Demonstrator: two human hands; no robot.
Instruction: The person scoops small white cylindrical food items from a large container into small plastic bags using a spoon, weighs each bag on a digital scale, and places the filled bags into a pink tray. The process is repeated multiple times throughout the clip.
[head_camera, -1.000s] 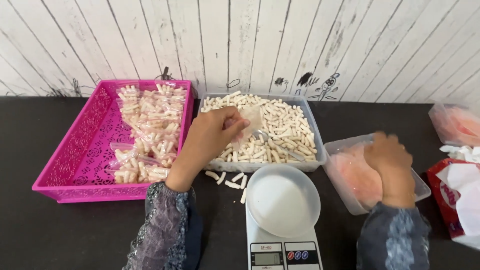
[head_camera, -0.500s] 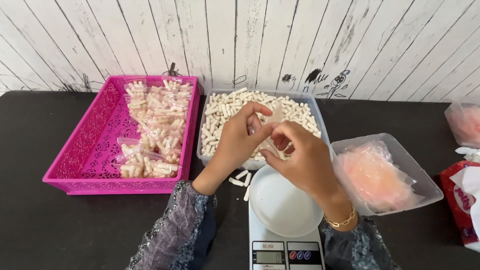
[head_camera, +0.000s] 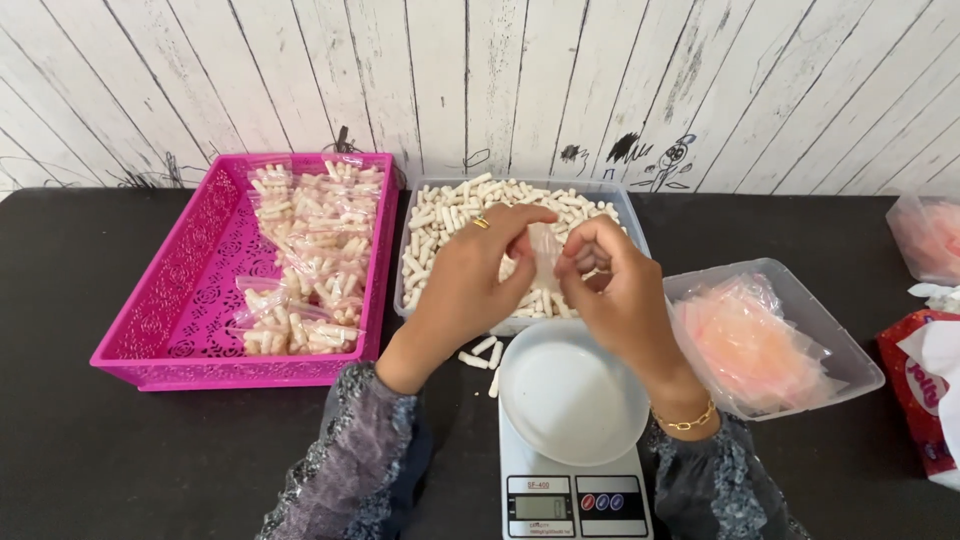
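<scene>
Both hands raised together above the clear rectangular plastic tub of small pale cylindrical snack pieces (head_camera: 440, 222), at scene centre. Left hand (head_camera: 468, 285) and right hand (head_camera: 620, 290) each pinching one edge of a small clear plastic bag (head_camera: 545, 255); fingertips pressed onto the film, remaining fingers loosely curled. Bag held upright between the two grips, long axis roughly vertical, mouth uppermost; open or closed not discernible. Bag directly between the hands, neither hand clearly nearer. Snack tub just beyond and beneath the bag; white round bowl on a white digital kitchen scale (head_camera: 572, 400) near, directly below the right wrist. A few loose snack pieces (head_camera: 482, 354) on the black tabletop (head_camera: 120, 440) between tub and scale. Pink perforated plastic basket of filled bags (head_camera: 165, 300) to the left. Clear container of pinkish empty bags (head_camera: 800, 310) to the right.
</scene>
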